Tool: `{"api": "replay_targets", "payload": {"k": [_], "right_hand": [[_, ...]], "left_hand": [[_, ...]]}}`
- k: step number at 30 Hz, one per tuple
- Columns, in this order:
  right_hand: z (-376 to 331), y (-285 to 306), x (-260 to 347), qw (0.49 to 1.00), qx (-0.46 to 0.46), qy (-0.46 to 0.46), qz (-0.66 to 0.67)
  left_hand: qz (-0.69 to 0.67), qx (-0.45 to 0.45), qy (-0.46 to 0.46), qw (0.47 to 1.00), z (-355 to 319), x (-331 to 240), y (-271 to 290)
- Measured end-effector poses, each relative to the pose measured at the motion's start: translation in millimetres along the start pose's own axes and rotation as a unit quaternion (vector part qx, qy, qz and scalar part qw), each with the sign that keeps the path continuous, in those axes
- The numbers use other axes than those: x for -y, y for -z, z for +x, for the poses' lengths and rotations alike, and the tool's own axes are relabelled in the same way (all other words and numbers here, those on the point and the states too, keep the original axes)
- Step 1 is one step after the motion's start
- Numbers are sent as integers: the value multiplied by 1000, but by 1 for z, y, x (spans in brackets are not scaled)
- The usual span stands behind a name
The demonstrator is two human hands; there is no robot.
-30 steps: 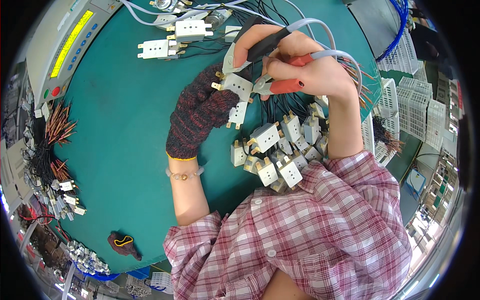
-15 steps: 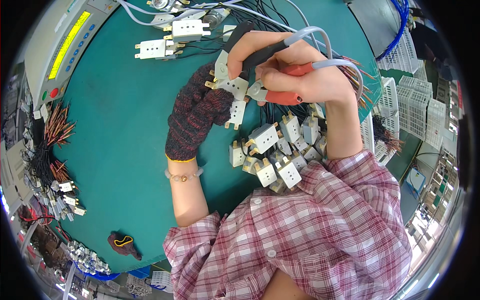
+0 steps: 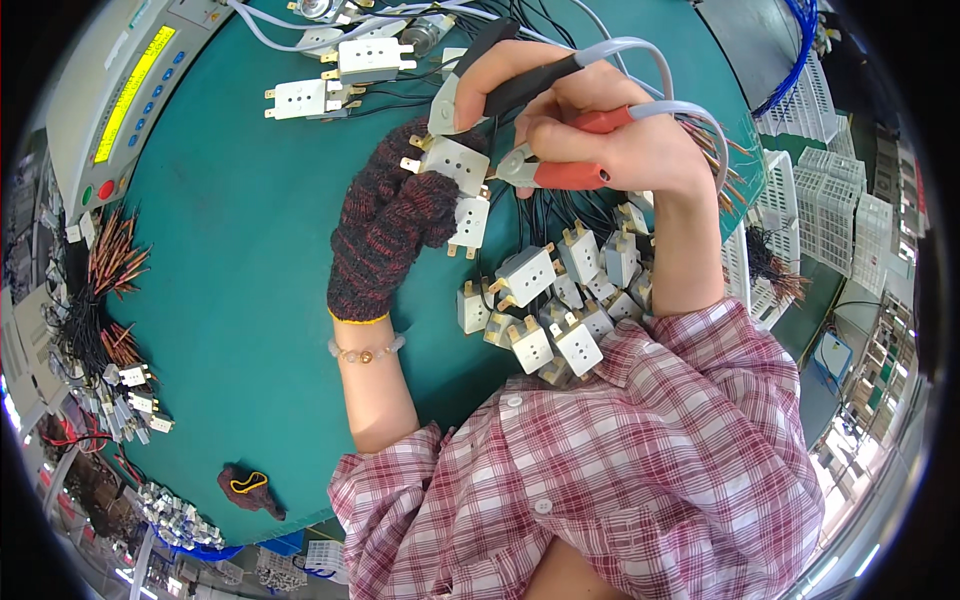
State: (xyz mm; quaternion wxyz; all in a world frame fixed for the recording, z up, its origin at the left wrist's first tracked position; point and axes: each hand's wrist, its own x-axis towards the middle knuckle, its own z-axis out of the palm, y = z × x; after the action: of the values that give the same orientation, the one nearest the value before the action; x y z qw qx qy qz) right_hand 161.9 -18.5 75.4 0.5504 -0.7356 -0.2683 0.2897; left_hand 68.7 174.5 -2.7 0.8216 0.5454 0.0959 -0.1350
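Note:
My left hand (image 3: 395, 215), in a dark knitted glove, holds a white plastic connector block (image 3: 455, 165) with brass tabs on the green table (image 3: 250, 260). My right hand (image 3: 610, 135) is bare and grips clip probes with a black handle (image 3: 525, 85) and red handles (image 3: 575, 175), each on a grey cable. The metal jaw of the lower red clip touches the block at its right side. A second white block (image 3: 468, 222) lies just below the gloved fingers.
A heap of several white connector blocks (image 3: 560, 300) with black wires lies between my forearms. Two more blocks (image 3: 335, 80) lie at the far side. A grey test instrument (image 3: 130, 85) stands far left; wire bundles (image 3: 110, 265) and white crates (image 3: 830, 200) line the edges.
My right hand with the clip probes has moved slightly left and down toward the block in my gloved hand. The left hand has stayed nearly still.

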Motion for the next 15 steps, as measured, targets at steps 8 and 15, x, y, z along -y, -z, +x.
{"api": "replay_targets", "payload": {"k": [8,15], "right_hand": [[1,-1,9,999,-3,21,-28],[-2,5,-7,999,4,27,-26]], "left_hand": [[27,-18,-1,999,-5,-1,3],[73,-13,-7,997,-5,-3,-1]]}}
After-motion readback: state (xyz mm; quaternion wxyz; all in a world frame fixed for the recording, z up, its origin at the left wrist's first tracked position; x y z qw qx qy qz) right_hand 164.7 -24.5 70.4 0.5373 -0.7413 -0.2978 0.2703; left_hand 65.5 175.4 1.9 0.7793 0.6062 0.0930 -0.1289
